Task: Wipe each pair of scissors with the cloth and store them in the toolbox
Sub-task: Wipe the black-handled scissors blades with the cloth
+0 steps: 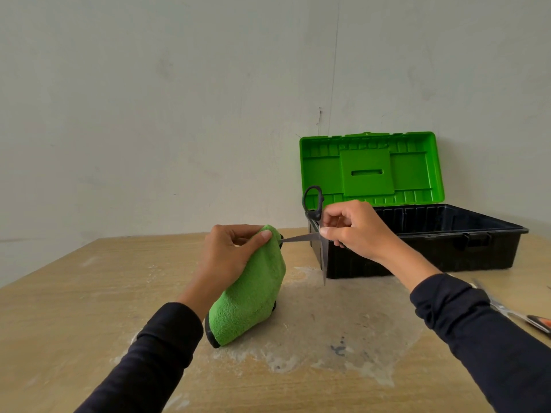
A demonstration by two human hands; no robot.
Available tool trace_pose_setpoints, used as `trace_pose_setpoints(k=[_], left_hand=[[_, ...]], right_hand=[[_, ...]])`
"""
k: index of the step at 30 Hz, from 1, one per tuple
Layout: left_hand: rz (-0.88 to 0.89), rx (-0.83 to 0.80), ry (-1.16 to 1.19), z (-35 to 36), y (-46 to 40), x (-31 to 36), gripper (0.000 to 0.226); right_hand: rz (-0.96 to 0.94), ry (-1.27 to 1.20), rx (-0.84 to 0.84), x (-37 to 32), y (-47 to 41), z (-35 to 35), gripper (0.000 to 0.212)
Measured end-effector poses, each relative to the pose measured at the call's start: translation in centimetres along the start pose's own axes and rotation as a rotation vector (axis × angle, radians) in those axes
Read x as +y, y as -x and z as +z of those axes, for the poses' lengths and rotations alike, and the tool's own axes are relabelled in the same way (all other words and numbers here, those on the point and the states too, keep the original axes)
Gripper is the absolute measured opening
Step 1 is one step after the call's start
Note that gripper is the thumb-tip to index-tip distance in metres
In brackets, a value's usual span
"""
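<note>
Left hand point(228, 251): raised above the table point(74, 293), fingers and thumb curled round a green cloth point(250, 296) with a dark edge; the cloth hangs down from the grip, its lower corner near or on the tabletop, which of the two cannot be told. Right hand point(351, 229): raised just right of the left, the two hands apart, fingers pinching black-handled scissors point(316, 225) near the pivot. Scissors: blades spread open, one blade pointing left with its tip at the cloth's upper edge by the left thumb, the other pointing down; one handle loop stands up above the right hand. Toolbox point(447, 248): black base, green lid point(371, 168) upright and open, at the table's far right against the wall point(179, 99), just behind the right hand; its contents cannot be seen. Second scissors point(512, 314): orange-handled, lying flat at the table's right edge, partly hidden by the right sleeve point(477, 338). Table: tan wood with pale, whitish patches at centre.
</note>
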State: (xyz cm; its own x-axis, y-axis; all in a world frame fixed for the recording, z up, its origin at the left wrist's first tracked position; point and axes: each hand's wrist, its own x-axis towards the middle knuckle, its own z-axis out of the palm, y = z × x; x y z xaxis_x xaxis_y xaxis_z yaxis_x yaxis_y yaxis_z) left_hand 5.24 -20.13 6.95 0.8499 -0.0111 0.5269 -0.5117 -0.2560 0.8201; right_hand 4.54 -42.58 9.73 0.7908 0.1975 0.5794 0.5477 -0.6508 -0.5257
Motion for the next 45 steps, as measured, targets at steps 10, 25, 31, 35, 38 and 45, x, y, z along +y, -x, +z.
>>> trace_pose_setpoints(k=[10, 25, 31, 35, 38, 45], left_hand=[[0.070, -0.230, -0.141, 0.9, 0.9, 0.7, 0.012], [0.160, -0.167, -0.172, 0.9, 1.1, 1.0, 0.010], [0.137, -0.130, -0.201, 0.7, 0.8, 0.8, 0.010], [0.106, -0.100, -0.107, 0.6, 1.0, 0.8, 0.010], [0.116, -0.129, -0.075, 1.2, 1.3, 1.0, 0.011], [0.088, -0.153, 0.007, 1.2, 1.5, 1.2, 0.008]], right_hand=[[-0.132, 0.009, -0.041, -1.3, 0.0, 1.8, 0.010], [-0.092, -0.102, -0.017, -2.8, 0.4, 3.4, 0.020], [-0.062, -0.085, -0.014, -2.4, 0.3, 2.1, 0.014], [-0.069, -0.023, 0.019, -2.4, 0.3, 1.7, 0.010], [-0.101, -0.001, -0.019, -3.1, 0.5, 2.6, 0.012], [-0.045, -0.093, 0.015, -3.6, 0.4, 2.7, 0.021]])
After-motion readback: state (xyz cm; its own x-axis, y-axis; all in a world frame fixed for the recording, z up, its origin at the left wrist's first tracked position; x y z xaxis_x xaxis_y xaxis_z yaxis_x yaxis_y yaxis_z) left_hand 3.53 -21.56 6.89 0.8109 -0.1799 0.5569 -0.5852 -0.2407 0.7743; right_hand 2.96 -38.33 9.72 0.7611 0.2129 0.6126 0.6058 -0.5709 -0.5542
